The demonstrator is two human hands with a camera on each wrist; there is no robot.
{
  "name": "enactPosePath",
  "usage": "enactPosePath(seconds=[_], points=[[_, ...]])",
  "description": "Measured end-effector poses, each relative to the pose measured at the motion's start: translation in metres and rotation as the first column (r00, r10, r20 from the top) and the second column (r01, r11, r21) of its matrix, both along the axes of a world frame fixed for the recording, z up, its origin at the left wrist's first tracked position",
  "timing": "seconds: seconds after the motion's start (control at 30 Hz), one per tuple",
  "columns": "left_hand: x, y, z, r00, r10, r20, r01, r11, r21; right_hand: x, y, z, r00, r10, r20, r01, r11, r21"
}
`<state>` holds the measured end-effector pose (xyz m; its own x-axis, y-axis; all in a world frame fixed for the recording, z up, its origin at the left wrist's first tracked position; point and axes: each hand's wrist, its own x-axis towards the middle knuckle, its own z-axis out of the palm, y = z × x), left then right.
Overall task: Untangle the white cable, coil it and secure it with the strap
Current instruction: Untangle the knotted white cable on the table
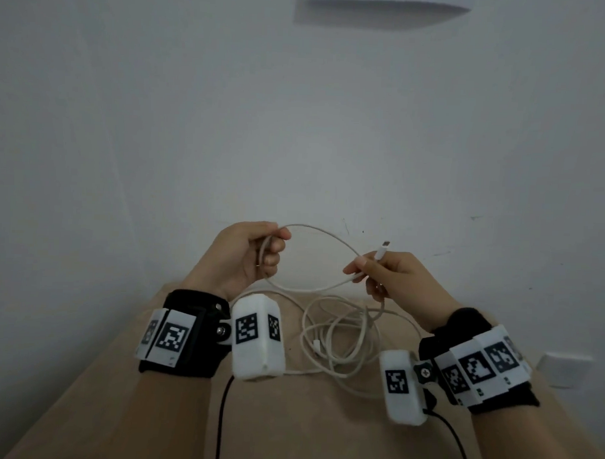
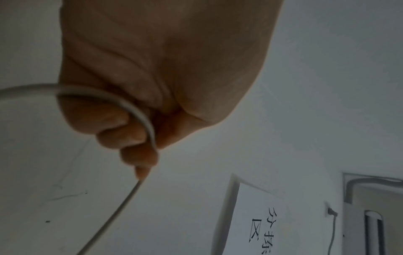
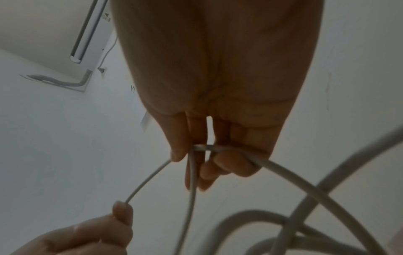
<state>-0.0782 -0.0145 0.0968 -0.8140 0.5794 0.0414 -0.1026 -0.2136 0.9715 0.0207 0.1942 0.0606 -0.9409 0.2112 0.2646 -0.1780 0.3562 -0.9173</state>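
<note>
Below, tangled white cable (image 1: pixel 338 337), tan table (image 1: pixel 171 413)

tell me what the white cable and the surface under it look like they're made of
White cable: seemingly a smooth, matte rubbery or plastic jacket; it bends in soft loops without kinking. Its plug looks like hard white plastic with a small metal tip. Surface: a tan, matte top, possibly wood laminate or fabric; no grain or weave is visible, so I cannot tell.
</note>
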Motion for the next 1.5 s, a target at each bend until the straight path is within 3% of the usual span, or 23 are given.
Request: enactPosePath(seconds=[0.23,0.33,0.57,0.77,0.97,1.2,1.33,1.5], points=[[0.002,0.008,-0.008,0.962,-0.179,-0.207,0.123,0.959,-0.256,0.004,-0.006,0.008,0.996,0.048,-0.071,-0.060,0.980,-0.190],[0.004,0.010,-0.010,0.939,-0.250,-0.236,0.165,0.930,-0.327,0.003,-0.011,0.008,0.994,0.084,-0.075,-0.095,0.982,-0.166],[0.001,0.011,-0.010,0.965,-0.227,-0.134,0.204,0.965,-0.167,-0.005,-0.013,-0.001,0.994,0.105,0.018,-0.094,0.944,-0.315],[0.002,0.010,-0.009,0.952,-0.285,-0.112,0.275,0.957,-0.096,-0.004,-0.025,0.002,0.979,0.120,0.162,-0.097,0.985,-0.141],[0.000,0.014,-0.012,0.970,-0.217,-0.105,0.205,0.972,-0.115,-0.002,-0.037,0.000,0.984,0.129,0.122,-0.141,0.985,0.095],[0.007,0.018,-0.014,0.964,-0.224,-0.144,0.191,0.958,-0.214,-0.004,-0.035,0.000,0.991,0.122,-0.048,-0.130,0.965,-0.229],[0.009,0.019,-0.011,0.921,-0.103,-0.377,0.019,0.975,-0.222,-0.004,-0.033,-0.004,0.988,0.147,0.046,-0.135,0.968,-0.210],[0.015,0.024,-0.011,0.865,-0.102,-0.491,-0.001,0.979,-0.206,-0.002,-0.032,0.000,0.975,0.206,0.078,-0.185,0.958,-0.219]])
